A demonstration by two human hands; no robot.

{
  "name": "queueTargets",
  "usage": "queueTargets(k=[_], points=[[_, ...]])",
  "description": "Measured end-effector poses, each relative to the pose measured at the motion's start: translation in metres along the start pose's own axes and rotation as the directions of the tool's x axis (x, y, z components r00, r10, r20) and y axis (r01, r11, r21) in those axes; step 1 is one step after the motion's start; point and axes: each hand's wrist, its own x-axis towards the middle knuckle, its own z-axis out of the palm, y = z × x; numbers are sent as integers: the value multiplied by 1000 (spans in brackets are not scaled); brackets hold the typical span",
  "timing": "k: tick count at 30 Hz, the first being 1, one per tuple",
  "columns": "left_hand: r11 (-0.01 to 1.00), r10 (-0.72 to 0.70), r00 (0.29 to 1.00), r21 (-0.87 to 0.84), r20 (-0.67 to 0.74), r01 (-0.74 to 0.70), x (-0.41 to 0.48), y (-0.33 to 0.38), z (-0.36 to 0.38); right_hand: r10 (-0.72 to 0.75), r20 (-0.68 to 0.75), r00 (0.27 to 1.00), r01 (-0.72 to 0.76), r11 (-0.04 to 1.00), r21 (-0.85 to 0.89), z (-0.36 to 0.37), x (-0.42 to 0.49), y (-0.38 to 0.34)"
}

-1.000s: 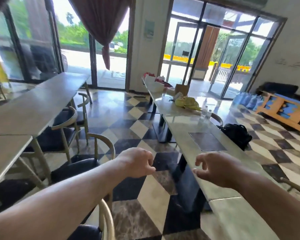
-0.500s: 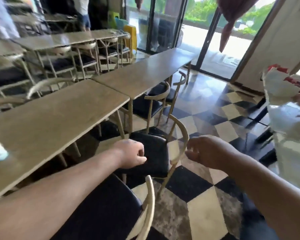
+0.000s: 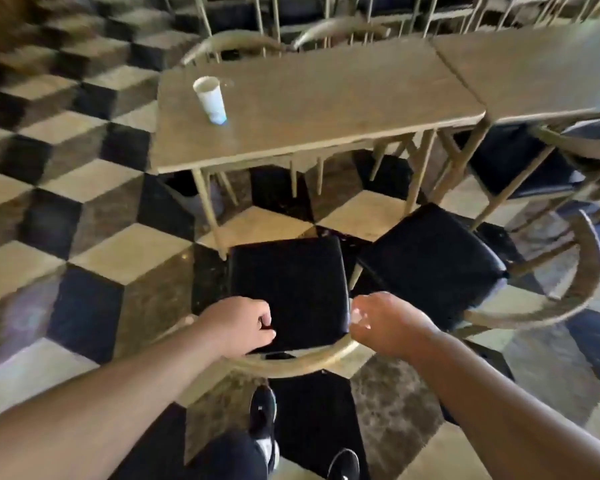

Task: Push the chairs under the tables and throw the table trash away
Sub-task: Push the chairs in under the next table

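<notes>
A chair with a black seat (image 3: 288, 285) and a curved wooden back rail (image 3: 302, 360) stands pulled out from a wooden table (image 3: 326, 109), right in front of me. My left hand (image 3: 238, 327) hovers just past the rail over the rear of the seat, fingers curled into a loose fist around nothing. My right hand (image 3: 385, 323) lies over the rail's right end with its fingers bent down; whether it grips the rail is unclear. A white paper cup (image 3: 210, 100) stands upright near the table's left end.
A second black-seated chair (image 3: 430, 265) stands pulled out and angled to the right, nearly touching the first. Another table (image 3: 534, 71) adjoins on the right, with a chair (image 3: 520, 168) partly under it. More chair backs (image 3: 236, 41) line the far side. Checkered floor (image 3: 84, 209) lies left.
My view swung from the room down to the table with the cup. Both hands came down to the back rail of the nearest chair.
</notes>
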Motion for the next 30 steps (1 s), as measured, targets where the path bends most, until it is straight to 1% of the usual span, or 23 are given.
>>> queueTargets(k=[2, 4, 6, 8, 9, 11, 14, 17, 21, 25, 30], points=[[998, -35, 998, -55, 44, 37, 0, -16, 42, -56, 58, 997, 59, 996, -59, 33, 16, 3], [999, -25, 996, -41, 89, 28, 3, -31, 81, -137, 97, 986, 152, 974, -166, 66, 31, 5], [997, -4, 995, 80, 97, -3, 14, -44, 115, -188, 169, 968, 232, 924, -303, 98, 49, 9], [973, 6, 999, 230, 46, -16, 32, -53, 138, -205, 212, 956, 281, 851, -443, 126, 69, 11], [964, 14, 1000, 264, 17, -18, 42, -55, 143, -214, 211, 954, 292, 824, -486, 135, 80, 11], [959, 37, 999, 283, -16, -31, 60, -58, 140, -222, 193, 956, 292, 803, -519, 136, 97, 7], [953, 83, 997, 291, 7, -82, 79, -73, 128, -249, 203, 947, 320, 766, -558, 124, 120, -1], [950, 95, 994, 304, -57, -74, 101, -94, 109, -248, 181, 952, 307, 781, -544, 110, 147, -11], [952, 128, 992, 280, -12, -119, 133, -117, 72, -249, 210, 946, 323, 798, -510, 85, 189, -28], [953, 146, 989, 266, 8, -143, 166, -133, 43, -225, 270, 936, 335, 804, -492, 56, 229, -35], [947, 183, 983, 270, -3, -175, 208, -146, 8, -203, 307, 930, 343, 778, -526, 17, 278, -43]])
